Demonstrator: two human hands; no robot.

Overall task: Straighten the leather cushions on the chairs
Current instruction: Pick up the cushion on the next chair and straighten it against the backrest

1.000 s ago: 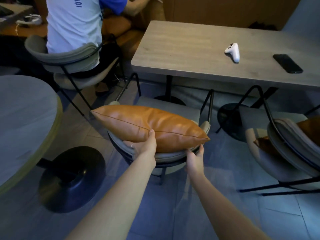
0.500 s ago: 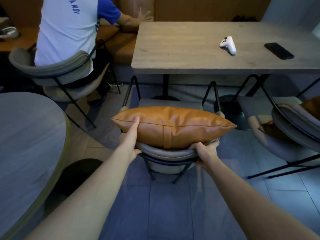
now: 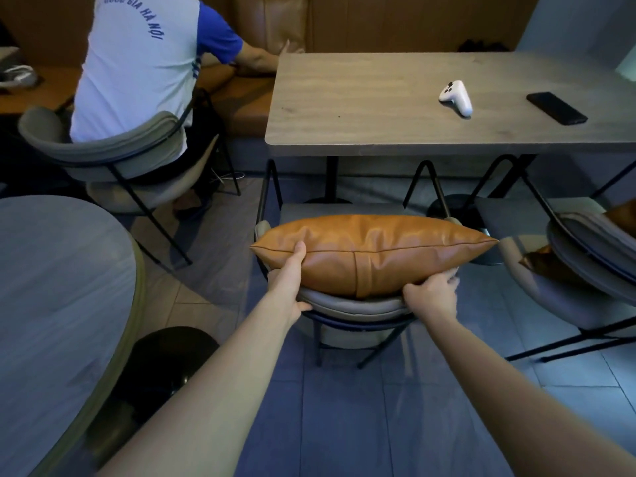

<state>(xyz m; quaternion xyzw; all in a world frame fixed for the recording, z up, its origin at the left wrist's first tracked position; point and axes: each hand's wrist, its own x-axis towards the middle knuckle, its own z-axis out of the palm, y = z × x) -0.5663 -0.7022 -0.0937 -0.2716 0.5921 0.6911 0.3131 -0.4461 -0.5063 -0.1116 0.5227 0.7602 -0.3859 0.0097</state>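
Observation:
A tan leather cushion (image 3: 371,253) lies level across the curved back of a grey chair (image 3: 347,306) in the centre of the head view. My left hand (image 3: 290,277) grips its left end, thumb on top. My right hand (image 3: 432,292) holds the lower right edge from underneath, fingers partly tucked under the cushion. A second tan cushion (image 3: 623,215) sits on the chair at the right (image 3: 585,256), mostly hidden by that chair's back.
A rectangular wooden table (image 3: 395,108) beyond the chair carries a white controller (image 3: 456,97) and a black phone (image 3: 555,107). A round table (image 3: 51,287) stands at left. A person in a white shirt (image 3: 137,63) sits in a grey chair (image 3: 113,153) at the back left.
The cushion has turned from tilted to level on the chair back. My left hand slid from its middle to its left end, and my right hand shifted toward the right end.

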